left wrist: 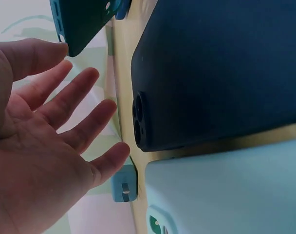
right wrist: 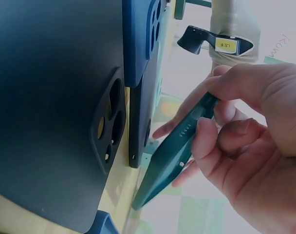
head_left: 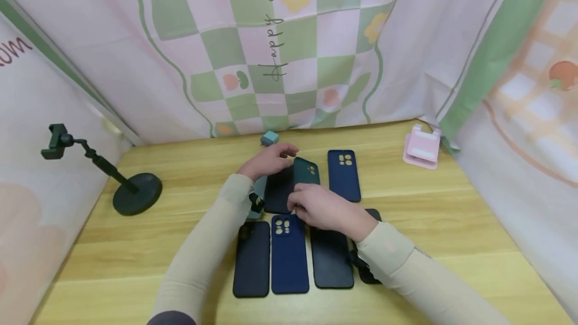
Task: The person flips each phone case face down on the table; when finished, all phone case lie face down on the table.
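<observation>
A dark green phone case [head_left: 306,170] is tilted up off the table, and my right hand [head_left: 327,208] pinches its near end between thumb and curled fingers. In the left wrist view, my left hand [left wrist: 55,122] has its fingers spread; the thumb tip meets the corner of the green case, though whether it touches I cannot tell. Below the left hand lie a black phone case [head_left: 278,192] and a light teal phone case [left wrist: 235,190], partly hidden by the arm. A navy phone case [head_left: 344,179] lies to the right of the green one.
Nearest me is a row of a black case [head_left: 252,265], a navy case [head_left: 290,262], another black case [head_left: 333,265] and a dark case [head_left: 374,214] partly under the right sleeve. A teal cube [head_left: 269,138], black phone stand [head_left: 137,193] and pink stand [head_left: 422,147] sit farther out.
</observation>
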Demonstrator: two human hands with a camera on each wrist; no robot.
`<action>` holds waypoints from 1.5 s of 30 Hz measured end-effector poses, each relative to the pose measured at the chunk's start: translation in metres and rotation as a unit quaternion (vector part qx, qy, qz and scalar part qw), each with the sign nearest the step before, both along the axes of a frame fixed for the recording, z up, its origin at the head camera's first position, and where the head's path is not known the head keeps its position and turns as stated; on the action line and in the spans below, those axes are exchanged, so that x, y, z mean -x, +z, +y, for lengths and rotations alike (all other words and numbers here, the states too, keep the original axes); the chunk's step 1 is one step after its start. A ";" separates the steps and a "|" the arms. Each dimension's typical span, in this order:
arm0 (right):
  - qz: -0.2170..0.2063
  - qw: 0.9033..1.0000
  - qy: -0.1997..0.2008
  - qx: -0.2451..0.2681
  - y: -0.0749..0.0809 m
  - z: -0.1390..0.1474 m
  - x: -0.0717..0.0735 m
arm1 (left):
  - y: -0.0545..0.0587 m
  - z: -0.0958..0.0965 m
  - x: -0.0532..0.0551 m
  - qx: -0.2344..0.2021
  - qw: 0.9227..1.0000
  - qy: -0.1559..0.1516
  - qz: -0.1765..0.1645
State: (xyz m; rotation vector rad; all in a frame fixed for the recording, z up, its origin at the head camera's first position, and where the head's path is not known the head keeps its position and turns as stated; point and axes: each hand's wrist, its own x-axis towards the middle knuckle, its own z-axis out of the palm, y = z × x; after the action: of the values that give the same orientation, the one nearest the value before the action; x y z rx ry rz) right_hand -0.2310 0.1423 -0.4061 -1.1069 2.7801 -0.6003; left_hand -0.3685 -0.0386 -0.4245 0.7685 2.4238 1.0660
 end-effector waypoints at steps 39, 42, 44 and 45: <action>-0.078 0.978 -0.172 0.085 -0.015 0.058 0.013 | -0.006 0.020 0.002 -0.012 1.000 0.005 0.009; -0.082 0.981 -0.166 0.064 -0.017 0.060 0.015 | -0.007 0.024 0.000 -0.003 1.000 -0.005 0.005; -0.086 0.981 -0.164 0.057 -0.019 0.062 0.016 | -0.007 0.028 0.001 0.002 1.000 -0.010 0.011; -0.088 0.981 -0.163 0.056 -0.019 0.064 0.016 | -0.006 0.030 0.001 0.003 1.000 -0.011 0.013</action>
State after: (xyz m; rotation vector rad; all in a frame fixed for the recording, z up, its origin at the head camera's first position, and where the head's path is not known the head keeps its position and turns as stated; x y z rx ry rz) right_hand -0.2474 0.2064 -0.4252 -0.5798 2.8161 -0.8507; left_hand -0.3692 -0.0084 -0.4301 0.8091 2.4332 1.0458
